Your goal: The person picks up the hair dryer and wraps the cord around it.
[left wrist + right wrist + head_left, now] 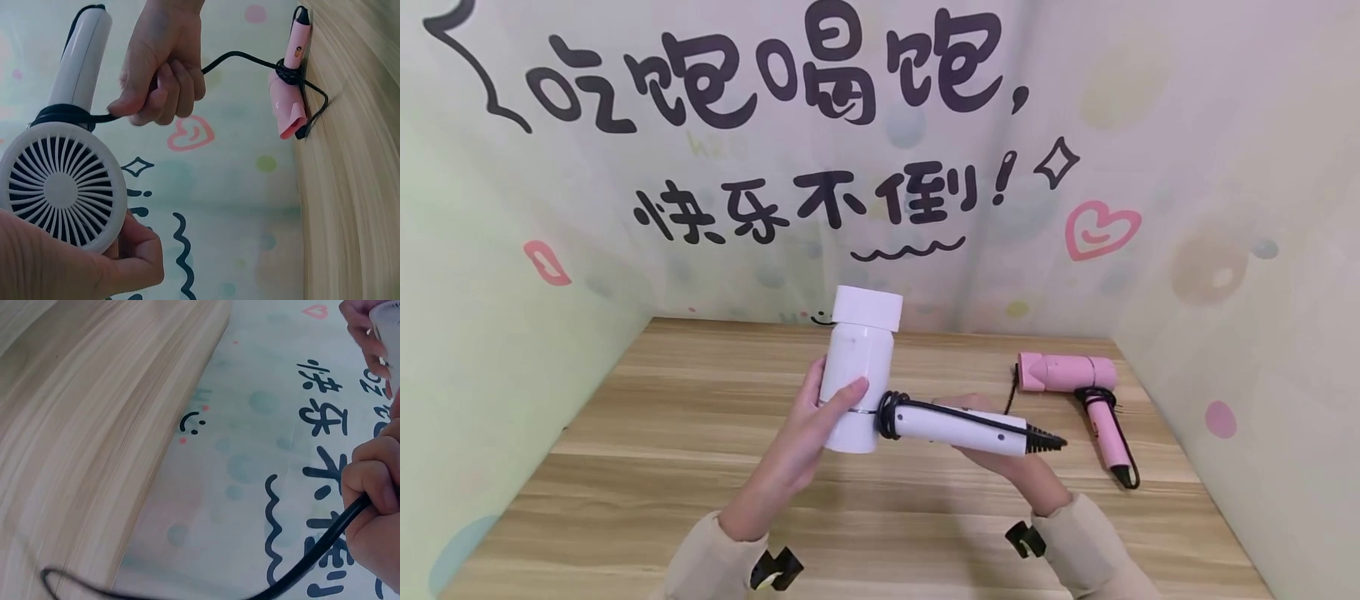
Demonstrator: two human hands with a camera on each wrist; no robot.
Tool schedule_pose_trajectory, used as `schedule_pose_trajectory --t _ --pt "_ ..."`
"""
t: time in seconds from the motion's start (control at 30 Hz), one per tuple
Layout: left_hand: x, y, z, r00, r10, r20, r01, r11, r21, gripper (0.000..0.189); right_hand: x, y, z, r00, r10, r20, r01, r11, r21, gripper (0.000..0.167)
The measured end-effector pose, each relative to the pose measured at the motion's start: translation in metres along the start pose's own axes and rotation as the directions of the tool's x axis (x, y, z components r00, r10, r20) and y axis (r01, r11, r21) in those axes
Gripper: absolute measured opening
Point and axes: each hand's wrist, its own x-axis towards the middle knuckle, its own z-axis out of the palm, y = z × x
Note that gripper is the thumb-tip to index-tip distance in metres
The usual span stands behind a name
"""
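A white hair dryer [857, 358] is held above the table, its wide nozzle toward the back wall and its handle [958, 427] pointing right. My left hand [805, 425] grips the barrel, thumb across the top. The round slotted air inlet [60, 190] shows in the left wrist view. Black cord [889, 415] is wound round the base of the handle. Behind the handle, and partly hidden by it in the head view, my right hand [164, 75] grips the cord with curled fingers. From that hand the loose cord [312, 556] trails away.
A pink hair dryer [1067, 373] lies at the right back of the wooden table [700, 500], its own black cord wrapped round its handle. The loose cord runs close to its nozzle. Printed curtain walls [820, 275] stand behind and at both sides.
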Motion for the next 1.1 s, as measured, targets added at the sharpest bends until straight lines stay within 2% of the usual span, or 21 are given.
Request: schedule_pose_trajectory --t 0.03,0.1,0.23,0.33,0.6,0.73,0.87,1.1 --pt "0.000 0.001 -0.001 1.000 -0.001 0.011 0.001 1.000 0.003 0.053 0.001 0.003 -0.002 0.999 0.017 -0.042 -0.010 0.986 0.166 0.010" --pt "0.000 0.001 -0.002 1.000 -0.007 0.027 0.007 1.000 0.018 0.053 0.003 0.009 -0.007 0.999 0.002 -0.042 0.002 0.996 0.091 0.011" --pt "0.000 0.002 -0.004 0.998 -0.033 0.053 0.028 0.996 0.081 0.053 0.005 0.012 -0.012 0.998 0.059 0.000 -0.059 0.998 0.034 0.008" --pt "0.001 0.001 -0.003 0.997 -0.044 0.062 0.035 0.988 0.148 0.055 0.004 0.009 -0.014 0.996 0.091 0.002 -0.091 0.996 -0.020 0.007" --pt "0.003 0.000 -0.001 0.998 0.021 0.060 -0.037 0.963 0.268 0.065 0.001 0.001 -0.018 0.992 0.129 -0.019 -0.130 0.990 -0.058 0.005" --pt "0.003 -0.003 0.001 0.996 0.066 0.064 -0.084 0.935 0.344 0.067 0.002 -0.005 -0.022 0.988 0.155 0.008 -0.154 0.985 -0.085 0.007" --pt "0.004 -0.007 0.005 0.991 0.124 0.049 -0.133 0.894 0.428 0.071 0.002 -0.012 -0.022 0.981 0.193 0.011 -0.189 0.969 -0.159 0.010" --pt "0.002 -0.008 0.010 0.980 0.199 0.007 -0.174 0.841 0.513 0.075 0.002 -0.022 -0.015 0.972 0.211 -0.105 -0.234 0.914 -0.331 0.018"
